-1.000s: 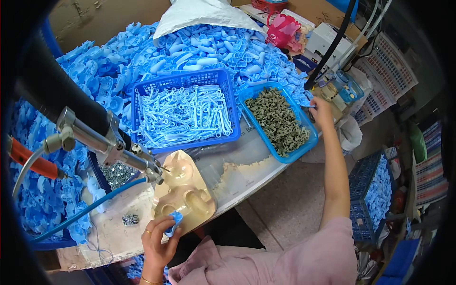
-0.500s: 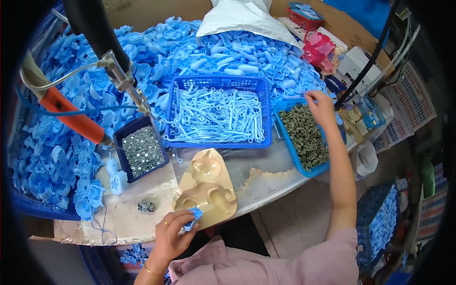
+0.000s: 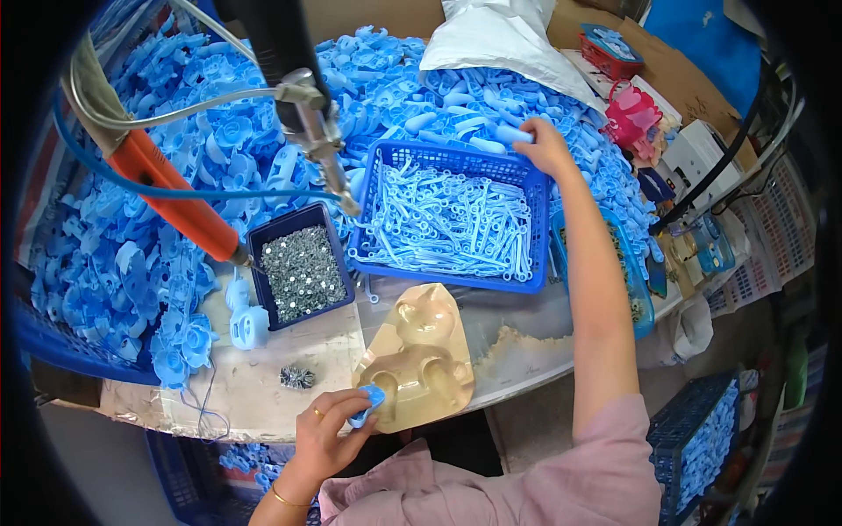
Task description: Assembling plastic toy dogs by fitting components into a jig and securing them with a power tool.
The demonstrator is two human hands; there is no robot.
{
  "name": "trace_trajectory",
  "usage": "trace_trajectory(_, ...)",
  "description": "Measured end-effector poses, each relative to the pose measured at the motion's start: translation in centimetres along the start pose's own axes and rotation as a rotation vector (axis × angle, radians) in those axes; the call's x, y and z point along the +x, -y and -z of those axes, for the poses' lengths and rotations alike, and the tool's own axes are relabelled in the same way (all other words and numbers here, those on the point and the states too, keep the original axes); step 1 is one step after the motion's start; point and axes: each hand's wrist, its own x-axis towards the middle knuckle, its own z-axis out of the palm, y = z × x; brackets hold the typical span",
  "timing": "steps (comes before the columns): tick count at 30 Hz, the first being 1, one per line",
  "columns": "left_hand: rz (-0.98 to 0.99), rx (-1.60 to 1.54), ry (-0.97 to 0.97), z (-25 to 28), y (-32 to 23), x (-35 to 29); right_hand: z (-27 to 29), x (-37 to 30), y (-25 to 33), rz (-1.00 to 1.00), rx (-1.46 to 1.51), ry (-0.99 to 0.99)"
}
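The left hand (image 3: 329,434) has its thumb and fingers closed around a small blue shell (image 3: 372,405), held at the front edge of the worktop (image 3: 250,377) beside the near left corner of a tan form (image 3: 427,373) with moulded hollows. The right hand (image 3: 550,151) reaches over the far right corner of a blue basket (image 3: 456,279) full of ring-ended sticks, its fingertips at the end of a rounded piece (image 3: 512,134) on the pile (image 3: 228,131) of blue parts; whether they grip it or only touch it cannot be told. The right forearm covers part of a light blue tray (image 3: 646,324). The shell looks like thin moulded plastic, so it is probably very light, fairly stiff and a little slick; opposite sides of its wall seem the surest hold, with a moderate pinch, since a hard squeeze might flex it or make it slip. The rounded piece looks fuller and smoother, likely light too, and would be best taken around its middle, as the curved end offers the fingertips little to catch. Neighbouring parts lie close against it and could snag or shift.
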Motion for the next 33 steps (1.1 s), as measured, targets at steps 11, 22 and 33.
trace_trajectory(11,-0.263,0.307,0.1,-0.6,2.0,-0.4,8.6,-15.8,14.0,0.06,0.251,0.123)
trace_trajectory(22,-0.229,0.262,0.089,-0.7,0.5,0.1,7.3,-8.4,4.7,0.008,-0.027,-0.336)
trace_trajectory(33,-0.152,0.254,0.129,-0.1,-0.3,2.5,-2.2,2.0,4.2,0.029,-0.05,0.345)
